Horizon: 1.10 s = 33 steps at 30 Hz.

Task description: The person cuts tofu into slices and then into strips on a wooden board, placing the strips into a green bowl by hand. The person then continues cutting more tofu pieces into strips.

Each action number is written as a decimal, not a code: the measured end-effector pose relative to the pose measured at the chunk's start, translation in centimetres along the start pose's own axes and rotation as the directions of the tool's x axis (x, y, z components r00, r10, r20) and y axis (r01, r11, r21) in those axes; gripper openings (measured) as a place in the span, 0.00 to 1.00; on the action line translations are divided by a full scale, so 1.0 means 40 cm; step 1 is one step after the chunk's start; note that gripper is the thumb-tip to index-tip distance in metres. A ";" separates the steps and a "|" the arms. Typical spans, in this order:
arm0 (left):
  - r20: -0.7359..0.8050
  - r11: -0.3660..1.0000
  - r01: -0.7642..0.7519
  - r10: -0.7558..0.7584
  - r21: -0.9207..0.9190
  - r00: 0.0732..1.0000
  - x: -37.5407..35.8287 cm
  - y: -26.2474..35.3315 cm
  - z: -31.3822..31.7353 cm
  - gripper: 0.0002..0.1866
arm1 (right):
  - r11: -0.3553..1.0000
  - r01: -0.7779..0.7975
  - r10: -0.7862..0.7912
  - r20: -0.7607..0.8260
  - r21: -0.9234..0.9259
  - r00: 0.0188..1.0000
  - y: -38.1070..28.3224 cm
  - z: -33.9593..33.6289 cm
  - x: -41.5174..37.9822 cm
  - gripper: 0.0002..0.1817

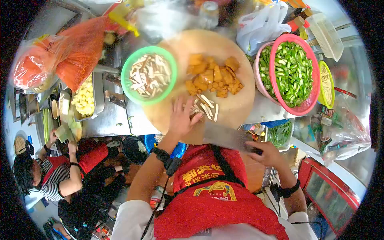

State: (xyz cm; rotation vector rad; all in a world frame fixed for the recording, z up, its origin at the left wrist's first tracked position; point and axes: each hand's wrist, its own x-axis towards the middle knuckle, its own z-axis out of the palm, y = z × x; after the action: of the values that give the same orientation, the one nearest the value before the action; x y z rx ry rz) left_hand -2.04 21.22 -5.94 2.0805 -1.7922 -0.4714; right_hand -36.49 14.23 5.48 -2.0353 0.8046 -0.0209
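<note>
On the round wooden cutting board (240,108), my left hand (183,118) lies with fingers stretched out beside and partly over a small group of pale cut strips (207,107). Its fingertips touch the strips at the left. My right hand (266,153) is wrapped round the dark handle of a cleaver (225,136). The broad blade lies flat-looking at the board's near edge, pointing left, just right of my left hand. Brown-orange chopped pieces (216,76) sit in a pile farther back. A green basket (125,76) full of similar pale strips stands at the left of the board.
Right of the board, a pink basket (273,72) holds sliced green peppers, with a yellow-green basket (322,92) beyond. A metal tray (99,94) of yellow chunks and orange bags (76,60) are at left. A co-worker (56,176) works at lower left.
</note>
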 end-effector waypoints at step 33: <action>-0.674 0.968 0.056 -0.210 -0.244 0.708 0.110 0.073 -0.196 0.17 | 0.372 -0.441 0.061 0.452 0.817 0.890 -0.214 0.118 0.318 0.07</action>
State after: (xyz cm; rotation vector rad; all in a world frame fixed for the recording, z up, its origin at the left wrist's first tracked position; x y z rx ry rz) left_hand -0.27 16.87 2.27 1.8799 -1.0926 0.1102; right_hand -20.47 13.95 5.65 -0.7775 0.6412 0.0706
